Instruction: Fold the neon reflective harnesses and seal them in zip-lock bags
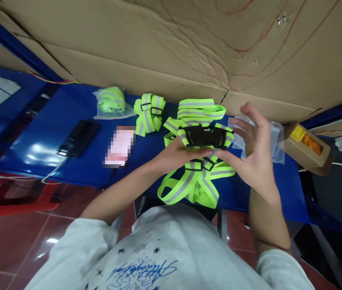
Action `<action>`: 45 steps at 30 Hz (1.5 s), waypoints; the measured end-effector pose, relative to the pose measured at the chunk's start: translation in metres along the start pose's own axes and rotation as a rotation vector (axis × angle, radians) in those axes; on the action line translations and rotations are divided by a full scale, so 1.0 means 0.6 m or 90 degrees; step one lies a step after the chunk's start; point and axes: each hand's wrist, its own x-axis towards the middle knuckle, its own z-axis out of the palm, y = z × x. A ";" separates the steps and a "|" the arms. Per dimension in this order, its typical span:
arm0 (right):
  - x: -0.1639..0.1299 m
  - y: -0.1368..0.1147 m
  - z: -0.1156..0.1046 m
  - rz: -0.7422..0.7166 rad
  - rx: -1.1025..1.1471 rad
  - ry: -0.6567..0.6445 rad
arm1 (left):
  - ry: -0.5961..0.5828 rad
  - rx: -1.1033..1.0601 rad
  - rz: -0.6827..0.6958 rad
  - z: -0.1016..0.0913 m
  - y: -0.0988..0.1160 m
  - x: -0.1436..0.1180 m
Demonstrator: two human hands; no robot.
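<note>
A neon-yellow reflective strap harness point(185, 189) with grey stripes lies loosely looped on the blue table in front of me. Its black side-release buckle point(204, 137) is raised above the straps and looks fastened, with webbing at both ends. My left hand point(179, 152) holds the buckle from its left and near side, thumb along the lower edge, with its other fingers mostly hidden. To the right, my right hand point(257, 157) has its fingers spread and raised. Its thumb tip reaches the buckle's lower edge, near my left thumb. Black strap sliders point(194, 165) sit just below.
A folded reflective harness point(150, 112) and a bagged one point(110, 100) lie at the back left. Nearer are a black phone point(78, 138) and a blurred-out phone point(120, 147). Clear plastic bags point(275, 141) and a cardboard box point(306, 149) are right. A cardboard panel point(128, 52) stands behind.
</note>
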 end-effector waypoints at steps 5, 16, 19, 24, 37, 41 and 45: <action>0.030 -0.022 -0.026 -0.067 -0.154 -0.209 | -0.053 0.091 0.008 0.000 -0.007 0.008; 0.080 0.002 -0.013 0.120 0.003 -0.137 | -0.168 -0.034 -0.072 -0.013 -0.010 0.042; 0.089 0.019 -0.015 0.154 0.091 -0.141 | -0.191 -0.030 -0.094 -0.014 -0.007 0.057; 0.097 0.055 -0.010 0.313 0.298 -0.094 | -0.281 -0.089 -0.091 -0.004 0.013 0.078; 0.086 0.040 -0.012 0.077 -0.045 -0.283 | -0.254 0.001 -0.035 -0.016 -0.010 0.112; 0.087 0.040 -0.003 0.168 -0.045 -0.288 | -0.308 -0.053 -0.044 -0.024 -0.007 0.121; 0.093 0.044 0.001 0.145 -0.043 -0.275 | -0.412 -0.186 -0.133 -0.029 -0.009 0.121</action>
